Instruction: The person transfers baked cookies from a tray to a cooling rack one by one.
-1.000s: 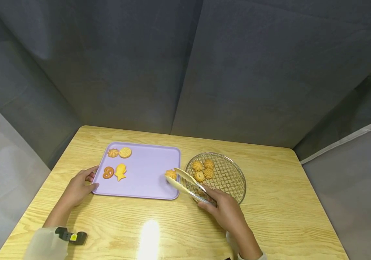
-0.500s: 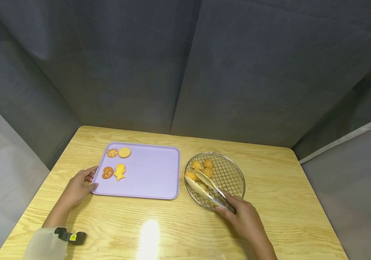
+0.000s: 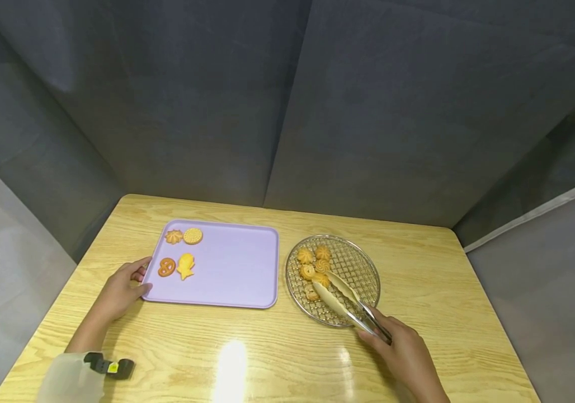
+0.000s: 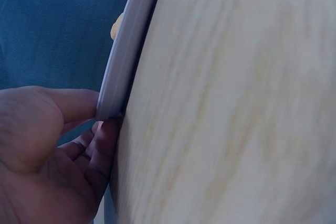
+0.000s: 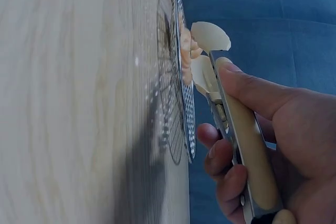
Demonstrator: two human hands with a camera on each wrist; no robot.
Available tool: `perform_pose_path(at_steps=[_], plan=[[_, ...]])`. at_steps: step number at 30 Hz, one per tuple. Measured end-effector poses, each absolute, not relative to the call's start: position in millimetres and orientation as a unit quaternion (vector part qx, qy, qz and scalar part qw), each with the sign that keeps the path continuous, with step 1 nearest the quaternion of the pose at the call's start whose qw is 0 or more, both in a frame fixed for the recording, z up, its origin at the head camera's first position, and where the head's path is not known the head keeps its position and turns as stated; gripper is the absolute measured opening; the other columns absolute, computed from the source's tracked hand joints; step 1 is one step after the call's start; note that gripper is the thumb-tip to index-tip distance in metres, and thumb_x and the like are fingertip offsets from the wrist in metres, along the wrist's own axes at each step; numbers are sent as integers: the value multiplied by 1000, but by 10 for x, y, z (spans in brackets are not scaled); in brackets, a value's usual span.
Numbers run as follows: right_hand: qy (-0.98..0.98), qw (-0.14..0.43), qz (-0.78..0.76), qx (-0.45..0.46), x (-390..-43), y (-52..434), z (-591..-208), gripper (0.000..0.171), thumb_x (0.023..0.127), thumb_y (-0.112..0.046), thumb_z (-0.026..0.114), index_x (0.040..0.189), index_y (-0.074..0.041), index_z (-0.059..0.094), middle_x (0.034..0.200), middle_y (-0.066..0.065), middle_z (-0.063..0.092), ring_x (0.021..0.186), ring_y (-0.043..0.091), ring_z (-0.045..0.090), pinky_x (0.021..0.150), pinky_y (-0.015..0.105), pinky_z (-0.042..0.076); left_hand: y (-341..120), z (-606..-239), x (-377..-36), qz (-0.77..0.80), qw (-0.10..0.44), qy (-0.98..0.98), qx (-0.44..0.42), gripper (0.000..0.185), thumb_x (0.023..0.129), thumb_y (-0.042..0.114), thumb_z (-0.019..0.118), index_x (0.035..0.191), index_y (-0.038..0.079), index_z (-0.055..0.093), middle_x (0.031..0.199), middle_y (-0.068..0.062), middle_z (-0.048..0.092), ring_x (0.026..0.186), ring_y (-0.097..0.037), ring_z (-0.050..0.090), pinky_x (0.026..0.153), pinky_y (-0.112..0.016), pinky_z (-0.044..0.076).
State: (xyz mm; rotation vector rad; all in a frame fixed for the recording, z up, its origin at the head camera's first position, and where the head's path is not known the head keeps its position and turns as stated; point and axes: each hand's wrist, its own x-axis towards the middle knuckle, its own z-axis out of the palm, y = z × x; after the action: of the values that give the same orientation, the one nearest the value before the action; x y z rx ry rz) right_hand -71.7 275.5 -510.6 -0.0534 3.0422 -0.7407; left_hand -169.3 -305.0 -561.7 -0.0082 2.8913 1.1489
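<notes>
The right hand (image 3: 408,358) grips tongs (image 3: 345,302), tips apart over the rack (image 3: 363,268) of cookies (image 3: 312,263). The left hand (image 3: 118,291) holds the tray (image 3: 232,268) edge with curled fingers.

— What colour is the tray (image 3: 232,268)?
— Pale lilac, on a light yellow wood-grain table (image 3: 247,358).
— And the biscuits (image 3: 312,263)?
— Golden orange, lying on a silver wire-mesh rack (image 3: 358,263).
— The tongs (image 3: 340,299)?
— Cream tips, steel arms.
— The backdrop (image 3: 287,101)?
— Dark grey cloth.

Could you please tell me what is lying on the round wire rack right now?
The wire rack holds about five small swirled cookies near its left side; the tongs, held by the right hand, partly cover one.
</notes>
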Motion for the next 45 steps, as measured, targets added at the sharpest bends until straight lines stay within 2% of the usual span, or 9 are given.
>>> perform_pose_path(at_steps=[3, 7, 10, 14, 17, 21, 29, 39, 45], plan=[[972, 22, -234, -8, -691, 2811, -5092, 67, 94, -50, 71, 147, -12, 58, 79, -6, 56, 70, 11, 48, 63, 30, 40, -3054, -5618, -1690, 369, 15, 929, -2, 63, 92, -4, 68, 150, -9, 43, 116, -19, 54, 105, -32, 53, 76, -25, 44], [973, 41, -227, 0, -660, 2871, -5085, 68, 94, -54, 69, 148, -15, 58, 88, -2, 65, 76, 14, 53, 65, 35, 43, -3063, -5616, -1685, 371, 15, 929, -2, 63, 92, -4, 67, 150, -9, 43, 117, -19, 54, 105, -32, 53, 76, -25, 44], [974, 43, -223, -1, -637, 2899, -5090, 69, 93, -55, 69, 147, -14, 59, 103, 3, 72, 89, 19, 63, 72, 42, 51, -3069, -5609, -1681, 373, 15, 928, -2, 63, 92, -4, 67, 150, -9, 43, 117, -19, 53, 106, -32, 53, 75, -24, 44], [974, 48, -222, -3, -625, 2916, -5095, 71, 93, -56, 69, 147, -12, 58, 111, 7, 72, 102, 27, 68, 79, 52, 55, -3076, -5600, -1674, 371, 15, 929, 0, 64, 92, -4, 68, 150, -9, 43, 117, -19, 54, 106, -32, 53, 76, -24, 44], [973, 55, -222, 1, -633, 2917, -5090, 73, 93, -57, 68, 149, -12, 57, 95, 0, 67, 88, 19, 63, 73, 44, 52, -3081, -5600, -1669, 371, 15, 929, 1, 64, 92, -3, 68, 151, -9, 42, 117, -19, 54, 106, -33, 53, 78, -27, 45], [972, 61, -225, 7, -640, 2922, -5083, 75, 93, -58, 68, 151, -12, 55, 80, -5, 53, 74, 14, 49, 67, 34, 41, -3081, -5605, -1670, 370, 15, 929, -1, 64, 92, -3, 68, 151, -9, 43, 117, -19, 54, 106, -33, 53, 79, -27, 44], [972, 52, -231, 1, -647, 2917, -5095, 75, 92, -60, 68, 149, -13, 57, 78, -7, 50, 64, 10, 41, 59, 28, 36, -3075, -5611, -1673, 368, 14, 930, -3, 64, 92, -4, 68, 151, -8, 43, 118, -19, 54, 107, -32, 54, 78, -26, 45], [972, 43, -231, -17, -717, 2816, -5094, 75, 90, -56, 72, 150, -15, 55, 78, -8, 51, 64, 10, 41, 62, 29, 37, -3050, -5611, -1677, 372, 13, 928, 1, 66, 91, -5, 69, 151, -8, 43, 118, -20, 55, 106, -33, 54, 84, -39, 45], [970, 44, -239, -27, -776, 2724, -5076, 74, 90, -54, 73, 151, -16, 54, 79, -8, 51, 66, 10, 42, 63, 30, 38, -3054, -5611, -1684, 372, 12, 928, -2, 64, 92, -5, 68, 151, -8, 43, 118, -20, 54, 106, -34, 53, 81, -33, 45]])
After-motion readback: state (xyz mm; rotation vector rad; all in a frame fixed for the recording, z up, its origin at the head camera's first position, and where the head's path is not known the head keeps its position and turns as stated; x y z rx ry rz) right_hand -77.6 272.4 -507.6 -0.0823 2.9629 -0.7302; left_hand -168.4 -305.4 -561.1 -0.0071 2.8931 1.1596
